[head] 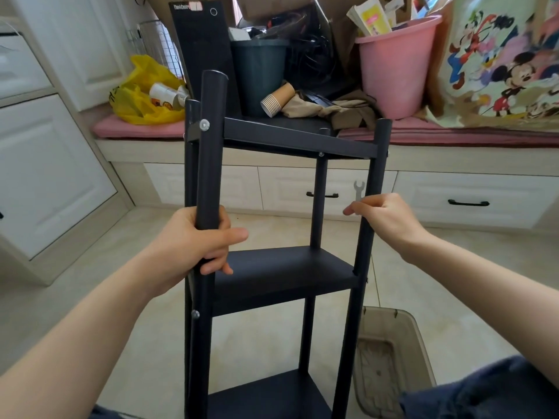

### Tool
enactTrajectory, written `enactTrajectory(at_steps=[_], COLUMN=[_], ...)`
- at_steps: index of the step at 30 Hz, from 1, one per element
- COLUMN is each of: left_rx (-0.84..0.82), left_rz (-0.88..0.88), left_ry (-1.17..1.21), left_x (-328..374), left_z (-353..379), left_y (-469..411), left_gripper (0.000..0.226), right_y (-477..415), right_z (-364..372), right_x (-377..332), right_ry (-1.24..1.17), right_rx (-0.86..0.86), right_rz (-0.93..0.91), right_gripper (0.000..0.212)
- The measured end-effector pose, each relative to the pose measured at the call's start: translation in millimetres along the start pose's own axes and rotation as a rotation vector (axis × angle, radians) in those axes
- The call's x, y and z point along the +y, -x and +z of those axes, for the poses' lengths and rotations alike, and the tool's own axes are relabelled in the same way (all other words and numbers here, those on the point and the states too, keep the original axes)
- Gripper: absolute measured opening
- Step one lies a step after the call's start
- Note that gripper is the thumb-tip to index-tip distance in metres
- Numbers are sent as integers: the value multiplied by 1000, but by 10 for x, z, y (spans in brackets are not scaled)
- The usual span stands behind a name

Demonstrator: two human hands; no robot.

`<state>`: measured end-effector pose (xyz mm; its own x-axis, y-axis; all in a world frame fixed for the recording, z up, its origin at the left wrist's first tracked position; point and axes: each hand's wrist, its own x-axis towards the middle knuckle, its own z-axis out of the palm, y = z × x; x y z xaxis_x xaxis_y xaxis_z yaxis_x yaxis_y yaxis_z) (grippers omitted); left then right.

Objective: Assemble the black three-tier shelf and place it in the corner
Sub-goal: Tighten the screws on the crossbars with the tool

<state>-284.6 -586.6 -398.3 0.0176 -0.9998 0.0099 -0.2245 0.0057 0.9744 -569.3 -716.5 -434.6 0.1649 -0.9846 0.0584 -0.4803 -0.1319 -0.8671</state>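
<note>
Black box behind shelf reads "Think…".

Black shelf stands upright on the tiled floor, just in front of the person. 3 flat tiers: top one approx level w/ the window seat behind, middle one below, bottom one at the frame's lower edge. Round black posts at the corners, fixed w/ silver bolts. Front-left post sticks up above the top tier. All matte black, tiers bare.
</note>
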Motion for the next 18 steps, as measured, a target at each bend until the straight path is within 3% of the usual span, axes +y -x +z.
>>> enactTrajectory(at_steps=[9, 18], left_rx=[288, 456], left_rz=[159, 129], left_ry=[-177, -225], left_x=[-61, -258], left_z=[-16, -236], left_y=[-91, -254], left_gripper=[33, 24], right_y=[-81, 16], right_z=[162, 126], right_x=[-48, -243], right_ry=[-94, -99], right_rx=[154, 143], right_rz=[-14, -131], right_gripper=[32, 31])
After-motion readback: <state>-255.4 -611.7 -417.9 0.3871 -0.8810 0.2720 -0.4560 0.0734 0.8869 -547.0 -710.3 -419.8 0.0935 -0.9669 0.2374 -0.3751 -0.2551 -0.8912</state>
